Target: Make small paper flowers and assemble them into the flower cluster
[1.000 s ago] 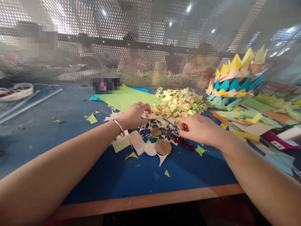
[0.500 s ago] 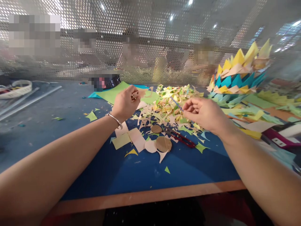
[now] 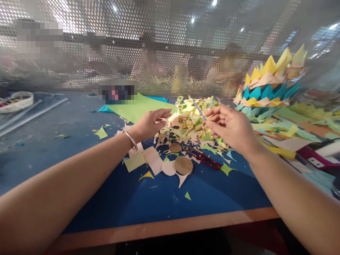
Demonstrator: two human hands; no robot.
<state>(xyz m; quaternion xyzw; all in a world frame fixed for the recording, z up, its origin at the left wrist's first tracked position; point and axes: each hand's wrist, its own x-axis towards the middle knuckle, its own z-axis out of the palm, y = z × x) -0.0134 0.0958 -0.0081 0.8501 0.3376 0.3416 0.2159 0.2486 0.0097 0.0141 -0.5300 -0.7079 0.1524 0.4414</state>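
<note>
**Blue table under paper litter: slim stick pinched in right hand**

Perforated screen (image 3: 159,21) noted behind blue table (image 3: 209,194). Found at center: heap of curled paper pieces (image 3: 198,122), with cut scraps spread in front. Found nearer the front edge: larger brown disc (image 3: 183,165), smaller brown disc (image 3: 175,147) and red-handled scissors (image 3: 208,160). At right, spiked paper model (image 3: 268,83); behind the left hand, green sheet (image 3: 132,108).

Slim blue stick (image 3: 197,109) observed between thumb and fingertips of right hand (image 3: 228,127), slanting up and leftward, with far end in front of the heap. Contact with heap: cannot tell. Left hand (image 3: 149,125) observed with fingers extended and thumb apart, at the heap's left side. Pale paper piece (image 3: 174,119) noted just beside those fingertips; touching or not, cannot tell.

Advised for sound handling: pinch stick lightly, without bending. Hold free end clear of loose curls. Separate left fingers cleanly from light paper, to avoid dragging neighbors. Lift wrists over scissors and discs rather than sweep across.
</note>
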